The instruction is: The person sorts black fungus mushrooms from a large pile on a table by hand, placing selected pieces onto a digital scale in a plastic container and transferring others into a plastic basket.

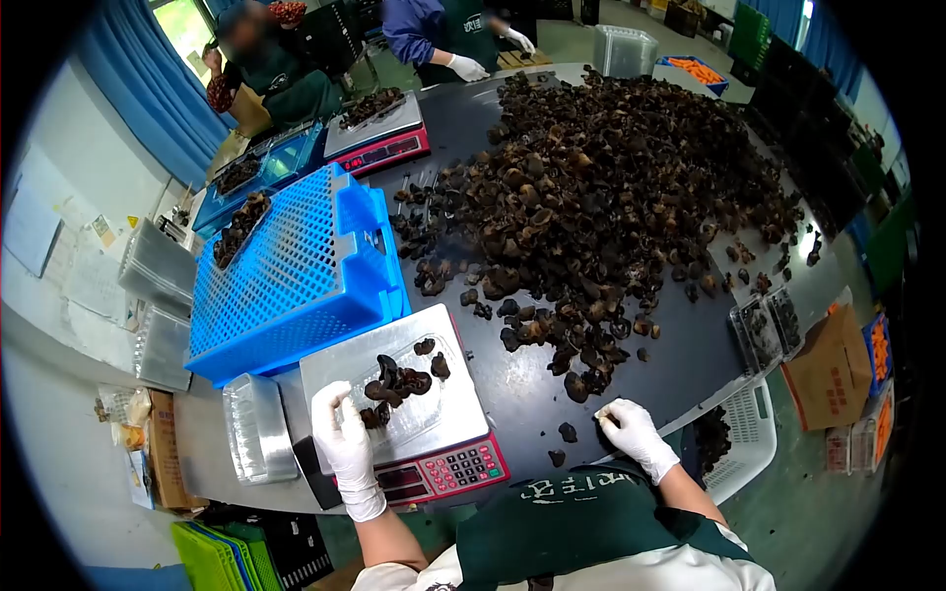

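My left hand (343, 443), in a white glove, is over the left edge of a scale (455, 389), its fingers loosely bent and partly apart. On the scale's silver plate lies a clear plastic tray (424, 414) with several dark, curled wood ear mushrooms (399, 379) in it. My right hand (636, 435), also gloved, rests by the table's near edge with its fingers curled together. A small pale bit shows at its fingertips, too small to name. Two loose mushroom pieces (568, 432) lie left of that hand, and a large mushroom heap (601, 187) spreads beyond it.
An upturned blue crate (281, 286) bears a filled tray (241, 229). Stacked clear trays (258, 428) stand left of the scale. Another scale (379, 138) is farther back. Two people work across the table. A white basket (754, 443) stands below the right edge.
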